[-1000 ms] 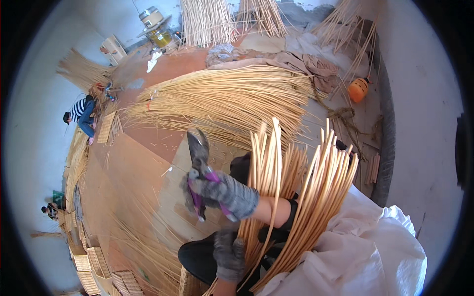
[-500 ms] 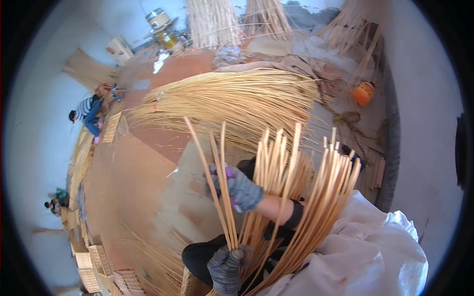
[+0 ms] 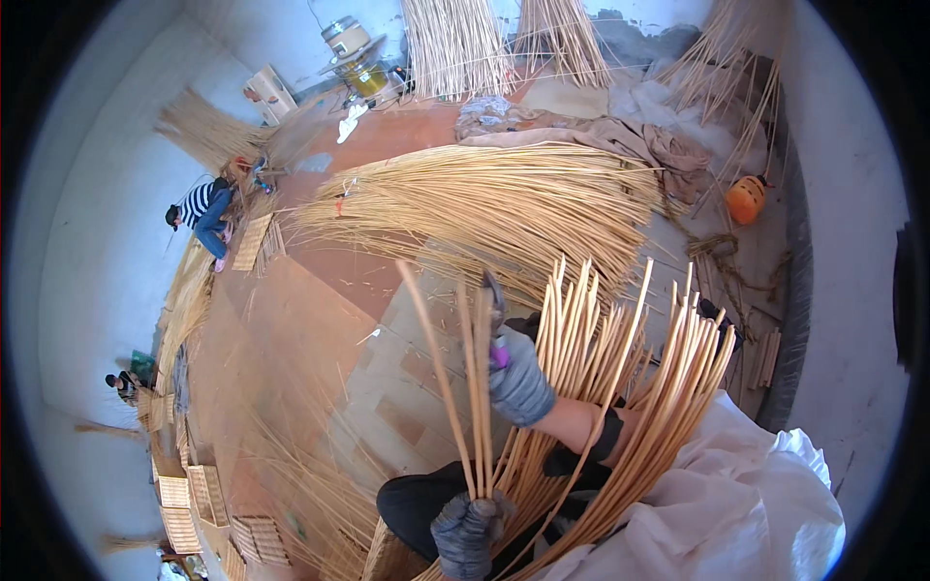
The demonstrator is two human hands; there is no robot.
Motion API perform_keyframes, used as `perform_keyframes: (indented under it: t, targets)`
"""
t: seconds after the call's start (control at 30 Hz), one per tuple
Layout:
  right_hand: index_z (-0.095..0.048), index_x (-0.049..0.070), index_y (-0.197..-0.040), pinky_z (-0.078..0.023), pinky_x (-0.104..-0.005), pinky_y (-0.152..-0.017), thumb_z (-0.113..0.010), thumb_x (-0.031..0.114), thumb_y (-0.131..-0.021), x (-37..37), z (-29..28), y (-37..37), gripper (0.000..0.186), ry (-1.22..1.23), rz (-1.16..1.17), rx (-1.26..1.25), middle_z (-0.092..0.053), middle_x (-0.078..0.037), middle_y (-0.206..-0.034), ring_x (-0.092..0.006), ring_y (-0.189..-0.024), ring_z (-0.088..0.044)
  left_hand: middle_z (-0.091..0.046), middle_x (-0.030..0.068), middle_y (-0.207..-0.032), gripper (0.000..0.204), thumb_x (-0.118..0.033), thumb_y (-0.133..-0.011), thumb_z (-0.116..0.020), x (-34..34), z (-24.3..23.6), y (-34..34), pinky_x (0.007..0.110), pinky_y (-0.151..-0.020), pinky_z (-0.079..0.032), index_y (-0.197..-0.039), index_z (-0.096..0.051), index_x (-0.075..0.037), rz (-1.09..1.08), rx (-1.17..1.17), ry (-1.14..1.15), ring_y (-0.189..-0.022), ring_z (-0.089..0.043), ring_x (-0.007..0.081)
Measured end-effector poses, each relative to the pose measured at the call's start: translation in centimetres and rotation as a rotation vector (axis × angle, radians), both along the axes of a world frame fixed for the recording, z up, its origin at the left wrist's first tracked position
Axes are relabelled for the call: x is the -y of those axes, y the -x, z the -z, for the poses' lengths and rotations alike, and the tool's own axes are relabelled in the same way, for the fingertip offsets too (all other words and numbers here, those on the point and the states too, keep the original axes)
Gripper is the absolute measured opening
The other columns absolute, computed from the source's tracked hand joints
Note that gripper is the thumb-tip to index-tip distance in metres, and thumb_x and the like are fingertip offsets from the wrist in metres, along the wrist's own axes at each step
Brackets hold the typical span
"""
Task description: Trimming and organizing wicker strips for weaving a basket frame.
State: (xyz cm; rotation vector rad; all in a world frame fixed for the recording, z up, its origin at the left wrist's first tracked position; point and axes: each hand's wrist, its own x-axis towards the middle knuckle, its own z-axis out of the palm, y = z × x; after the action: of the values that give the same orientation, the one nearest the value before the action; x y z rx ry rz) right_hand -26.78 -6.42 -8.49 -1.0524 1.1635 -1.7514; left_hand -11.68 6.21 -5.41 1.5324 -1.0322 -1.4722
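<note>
Down at the lower middle, my left hand (image 3: 465, 533), in a grey glove, is closed round the lower part of a few peeled wicker rods (image 3: 477, 416) that stand upright and fan out at the top. My right hand (image 3: 520, 380), gloved too, grips purple-handled pruning shears (image 3: 495, 308) whose dark blade points up beside the rods' upper ends. Part of the shears is hidden by the fingers. Thick bundles of cut rods (image 3: 668, 387) lean across my lap, on both sides of my right forearm.
A long heap of wicker rods (image 3: 504, 203) covers the floor ahead. More bundles (image 3: 455, 48) lean on the back wall. Woven panels (image 3: 205, 494) line the left, where two people (image 3: 205, 215) sit at work. An orange round container (image 3: 746, 198) is at right; white sheeting (image 3: 717, 484) lies near me.
My right hand with the shears has moved up and right relative to the rods, and the blade now shows above them. The whole view has shifted, with the scene moving right.
</note>
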Motion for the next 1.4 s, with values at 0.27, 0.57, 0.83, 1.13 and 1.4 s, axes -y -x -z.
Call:
perform_keyframes:
  t: [0.27,0.57,0.83,1.13,1.4]
  targets:
    - [-0.050,0.000,-0.091,-0.045,-0.0237,-0.061,-0.059,0.031,-0.074,1.1,2.9,-1.2,0.037,0.244,-0.584,0.291,-0.052,-0.003,-0.077,-0.0104,-0.066,-0.051,-0.054,0.0038,-0.058,0.022,-0.023,-0.077,-0.057,0.0,-0.3,0.4,0.018,-0.042,-0.033,-0.076,-0.056,-0.001,-0.021,-0.118,0.002,-0.047,-0.045,0.0073]
    - [-0.049,0.001,-0.090,-0.043,-0.0234,-0.058,-0.058,0.028,-0.076,-0.3,1.7,-1.7,0.032,0.235,-0.506,0.555,-0.051,-0.003,-0.076,-0.0101,-0.066,-0.050,-0.052,0.0026,-0.056,0.024,-0.024,-0.079,-0.054,0.8,-0.9,0.7,0.018,-0.041,-0.032,-0.072,-0.057,-0.001,-0.052,0.019,-0.031,-0.045,-0.043,0.0073]
    - [-0.048,0.005,-0.090,-0.042,-0.0246,-0.043,-0.050,0.019,-0.081,0.0,0.7,0.4,0.017,-0.089,-0.477,0.870,-0.051,-0.003,-0.064,-0.0134,-0.052,-0.051,-0.053,0.0027,-0.060,0.019,-0.023,-0.079,-0.055,-0.9,-1.6,-1.0,0.017,-0.039,-0.032,-0.074,-0.055,-0.005,0.004,0.000,-0.063,-0.044,-0.043,0.0069]
    - [-0.047,0.005,-0.086,-0.041,-0.0253,-0.043,-0.054,0.017,-0.079,0.5,2.1,-0.8,0.016,0.019,-0.613,0.750,-0.049,-0.004,-0.064,-0.0145,-0.055,-0.050,-0.052,0.0015,-0.057,0.023,-0.027,-0.076,-0.058,-1.5,-0.9,-1.4,0.016,-0.037,-0.030,-0.074,-0.053,-0.005,0.119,-0.044,-0.160,-0.041,-0.041,0.0060]
    - [-0.049,0.006,-0.093,-0.046,-0.0256,-0.057,-0.059,0.022,-0.076,-1.8,-2.1,0.1,0.025,0.035,-0.859,0.749,-0.053,-0.005,-0.083,-0.0145,-0.065,-0.054,-0.056,0.0098,-0.066,0.030,-0.026,-0.076,-0.056,4.1,3.5,-1.9,0.025,-0.045,-0.040,-0.093,-0.054,-0.001,0.291,0.724,0.370,-0.049,-0.048,0.0138]
